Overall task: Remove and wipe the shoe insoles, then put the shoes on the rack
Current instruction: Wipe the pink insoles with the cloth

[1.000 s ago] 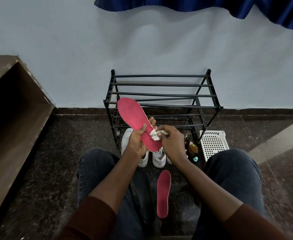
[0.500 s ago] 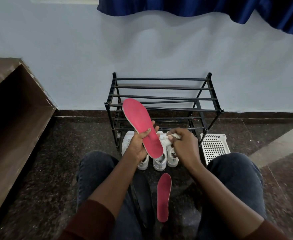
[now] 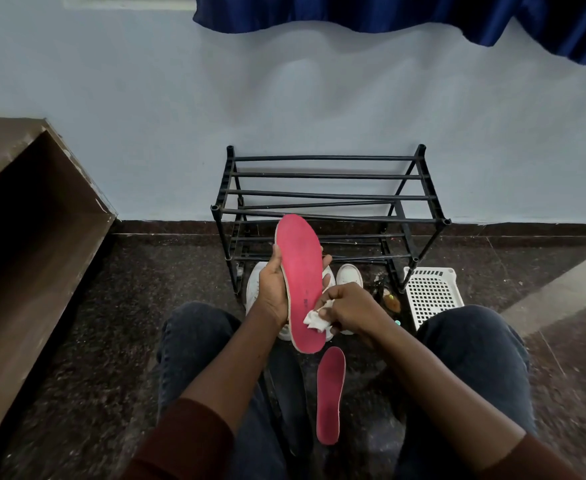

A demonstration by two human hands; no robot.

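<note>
Gripping the pink insole [image 3: 302, 282] at mid-length, the left hand [image 3: 273, 289] holds it upright — toe toward the rack [image 3: 326, 195], heel toward the lap — while the right hand [image 3: 348, 308] pinches a white wipe [image 3: 314, 320] against its heel end, so strokes likely run up that axis.

Shoes [image 3: 348, 276] before the rack [image 3: 326, 195], basket [image 3: 432, 292] right of them, 1 insole [image 3: 330, 396] on the floor between the knees
</note>
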